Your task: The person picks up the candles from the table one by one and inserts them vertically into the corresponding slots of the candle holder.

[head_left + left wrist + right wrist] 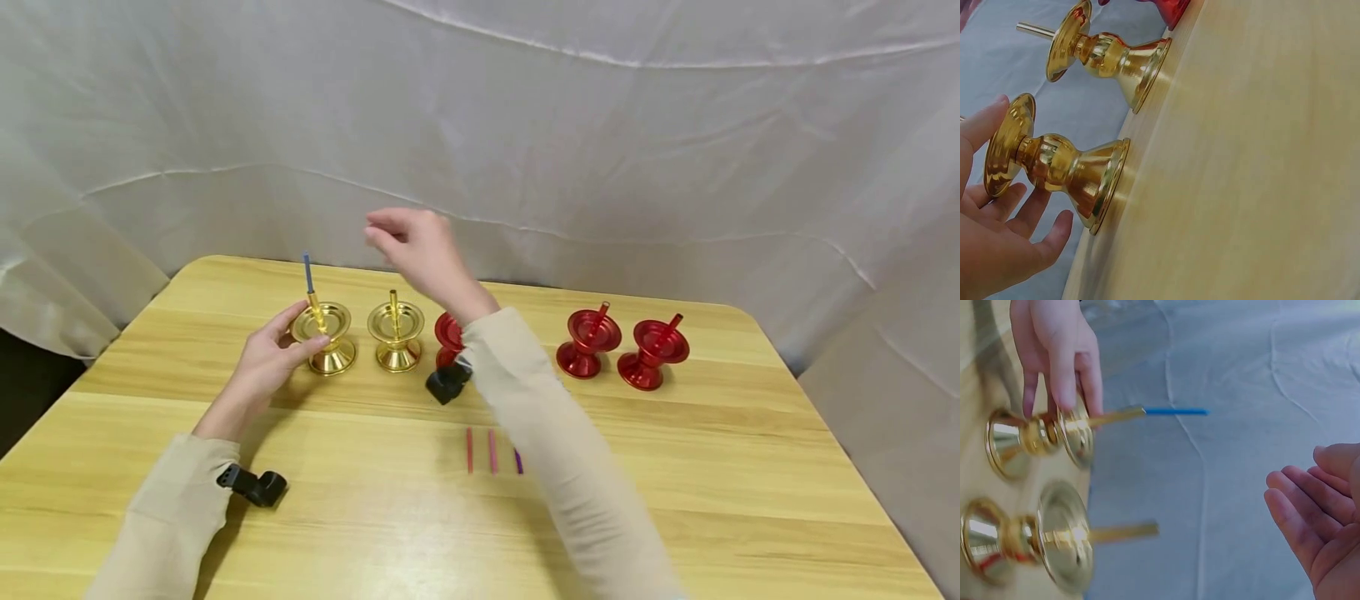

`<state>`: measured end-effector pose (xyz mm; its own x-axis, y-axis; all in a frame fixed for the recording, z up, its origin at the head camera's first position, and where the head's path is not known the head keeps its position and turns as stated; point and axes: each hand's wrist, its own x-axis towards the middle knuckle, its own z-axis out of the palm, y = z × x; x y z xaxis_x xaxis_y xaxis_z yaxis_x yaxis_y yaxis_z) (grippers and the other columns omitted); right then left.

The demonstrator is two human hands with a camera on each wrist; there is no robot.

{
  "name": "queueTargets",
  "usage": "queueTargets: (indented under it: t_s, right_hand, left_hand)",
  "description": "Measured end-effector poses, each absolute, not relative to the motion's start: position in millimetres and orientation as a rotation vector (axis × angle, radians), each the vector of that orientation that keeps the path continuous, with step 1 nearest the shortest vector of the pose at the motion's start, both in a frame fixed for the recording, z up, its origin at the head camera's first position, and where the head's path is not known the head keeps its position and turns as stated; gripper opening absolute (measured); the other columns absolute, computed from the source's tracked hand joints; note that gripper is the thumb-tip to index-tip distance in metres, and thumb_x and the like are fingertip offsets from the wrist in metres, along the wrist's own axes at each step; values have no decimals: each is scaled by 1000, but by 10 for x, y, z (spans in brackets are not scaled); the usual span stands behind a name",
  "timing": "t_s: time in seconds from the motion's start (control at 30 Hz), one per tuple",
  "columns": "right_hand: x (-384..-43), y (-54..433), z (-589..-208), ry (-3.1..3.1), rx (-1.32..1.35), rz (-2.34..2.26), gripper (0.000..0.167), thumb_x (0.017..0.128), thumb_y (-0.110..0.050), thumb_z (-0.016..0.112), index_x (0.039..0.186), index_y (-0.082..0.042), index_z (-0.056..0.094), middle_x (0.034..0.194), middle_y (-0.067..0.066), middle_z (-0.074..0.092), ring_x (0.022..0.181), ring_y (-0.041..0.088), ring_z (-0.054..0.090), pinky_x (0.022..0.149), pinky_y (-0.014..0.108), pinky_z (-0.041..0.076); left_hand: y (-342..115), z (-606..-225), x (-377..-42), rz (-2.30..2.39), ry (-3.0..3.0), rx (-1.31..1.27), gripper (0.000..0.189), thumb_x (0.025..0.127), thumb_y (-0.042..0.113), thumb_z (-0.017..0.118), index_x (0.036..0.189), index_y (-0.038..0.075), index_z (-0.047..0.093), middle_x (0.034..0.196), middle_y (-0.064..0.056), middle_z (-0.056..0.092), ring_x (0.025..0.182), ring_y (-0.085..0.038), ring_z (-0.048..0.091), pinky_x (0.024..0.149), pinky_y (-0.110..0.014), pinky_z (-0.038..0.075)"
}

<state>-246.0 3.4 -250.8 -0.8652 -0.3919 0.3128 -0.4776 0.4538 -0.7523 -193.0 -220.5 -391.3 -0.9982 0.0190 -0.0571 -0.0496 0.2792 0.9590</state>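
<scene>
My left hand holds the leftmost gold candle holder by its dish, fingers curled round the rim. The holder stands upright on the table. A thin blue candle sticks up from its tube. Just right of it stands a second gold candle holder, its tube bare. My right hand is raised behind and above that second holder; in the right wrist view its fingers are loosely bent with nothing between them, apart from the blue candle.
Two red candle holders stand to the right. Another red holder is partly hidden behind the right sleeve. A red stick, a pink stick and a purple stick lie nearer on the wooden table. A pale curtain hangs behind.
</scene>
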Motion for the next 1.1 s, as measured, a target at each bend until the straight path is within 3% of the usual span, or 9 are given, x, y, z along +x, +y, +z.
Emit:
queueTargets:
  t_s: [0.17,0.3,0.47,0.57,0.73,0.87,0.97,1.1]
  right_hand:
    - [-2385,344,-2471,-2541,724,1476,28,95,-15,63,121,-3,67,107,7,71,85,10,68,71,19,55]
    - [-2318,551,-2490,-2538,712,1480,28,96,-18,62,120,-4,68,104,7,71,90,12,67,74,23,56]
    - [-2243,779,-2528,-2538,707,1372,30,97,-22,61,121,-5,67,107,5,71,92,14,67,76,23,54]
    - [-2195,904,-2555,-2540,693,1310,29,96,-22,62,121,-6,68,108,4,71,87,12,67,75,25,54]
    - [-2112,1073,-2625,-2562,669,1265,29,96,-20,62,120,-6,68,107,5,71,83,13,67,72,29,54]
    - [-2055,1193,-2688,-2604,661,1216,29,97,-21,61,121,-6,67,109,4,70,89,14,66,76,30,54]
    - [-2011,1279,-2735,-2645,653,1181,29,97,-22,61,121,-7,66,113,4,69,96,14,64,81,30,54]
    - [-1939,1396,-2798,-2707,625,1122,29,97,-22,61,122,-7,66,115,4,68,102,16,63,84,32,54]
  left_hand:
    - [-2212,-3893,-1928,1860,2453,-9,83,94,29,65,155,8,13,152,-23,27,134,-36,34,111,-47,29]
    - [-2257,-3894,-1914,1841,2461,7,84,95,29,64,155,8,10,155,-22,21,137,-38,28,112,-46,27]
    - [-2308,-3915,-1916,1804,2489,23,83,96,31,62,155,8,10,156,-21,20,136,-38,31,104,-23,37]
    - [-2314,-3917,-1927,1804,2491,42,82,96,32,61,155,8,10,157,-18,17,135,-37,32,98,-16,39]
    - [-2309,-3888,-1918,1836,2461,44,84,95,32,62,155,9,8,160,-11,10,140,-37,24,112,-39,28]
    - [-2313,-3825,-1885,1818,2507,25,87,94,35,64,156,9,8,161,-10,9,141,-38,19,112,-55,22]
    - [-2323,-3774,-1850,1796,2563,17,90,94,36,64,155,8,5,160,-11,10,141,-38,21,110,-56,25]
    - [-2338,-3727,-1790,1811,2591,-38,92,94,37,62,155,7,0,160,-12,13,140,-35,24,111,-48,27]
